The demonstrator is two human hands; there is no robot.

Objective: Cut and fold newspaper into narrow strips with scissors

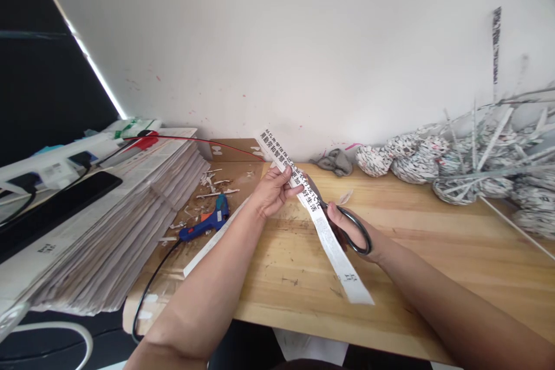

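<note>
My left hand (277, 189) pinches a long newspaper strip (332, 248) printed with black characters. The strip slants from upper left down to the right, its lower end just over the wooden table. In my right hand (347, 224) is a pair of scissors (365, 238) with dark handles, fingers through the loops. The blades lie mostly behind the strip, so I cannot tell how far apart they are. Another pale paper strip (208, 251) lies partly behind my left forearm.
A blue glue gun (208, 222) with a black cord rests among paper scraps at left. Beyond it stands a tall newspaper stack (125, 237). Woven paper balls (416, 165) and paper strips crowd the right back. A grey cloth (336, 162) lies by the wall.
</note>
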